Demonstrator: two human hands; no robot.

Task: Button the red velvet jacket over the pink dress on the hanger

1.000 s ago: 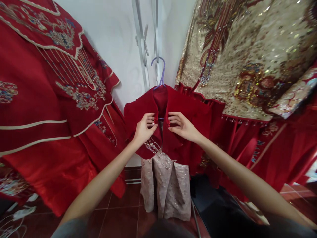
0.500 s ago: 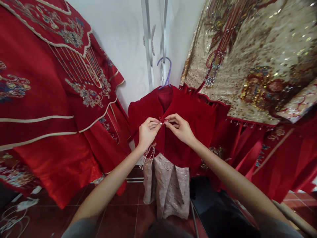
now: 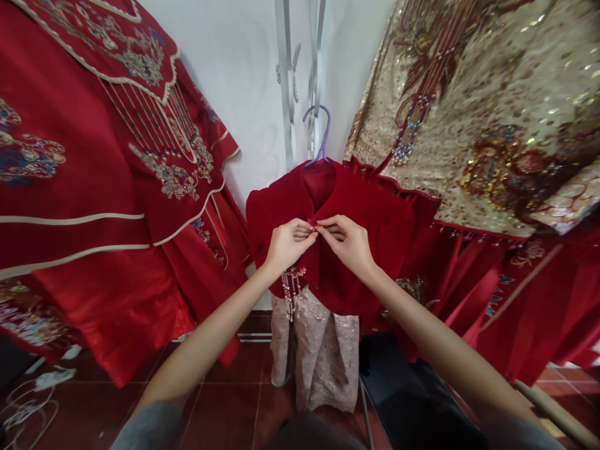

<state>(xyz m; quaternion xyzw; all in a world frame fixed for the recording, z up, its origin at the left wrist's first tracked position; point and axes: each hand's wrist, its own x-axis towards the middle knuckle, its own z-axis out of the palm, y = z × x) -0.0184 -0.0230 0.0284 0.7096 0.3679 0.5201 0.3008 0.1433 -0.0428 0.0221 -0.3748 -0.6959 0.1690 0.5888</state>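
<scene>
A short red velvet jacket [image 3: 360, 200] hangs on a purple hanger [image 3: 324, 134] in front of me. My left hand [image 3: 291, 245] pinches its front edge just below the neck opening. Opposite it, the thumb and forefinger of my right hand [image 3: 347, 242] pinch the other front edge, and the fingertips of both hands meet. A tiny red fastening seems to lie between them; most of it is hidden by the fingers. Below my left hand dangles a beaded tassel ornament [image 3: 291, 284] on the jacket's front.
Embroidered red garments [image 3: 94, 162] hang at the left, and a gold sequinned garment [image 3: 450, 125] at the right. A pale patterned cloth [image 3: 325, 356] hangs beneath the jacket. Behind stands a white metal rack [image 3: 285, 81]. White cables [image 3: 32, 400] lie on the tiled floor at lower left.
The fingertips have come closer together and cover more of the small fastening. The tassel ornament shows more fully below my left hand. The whole view has shifted slightly.
</scene>
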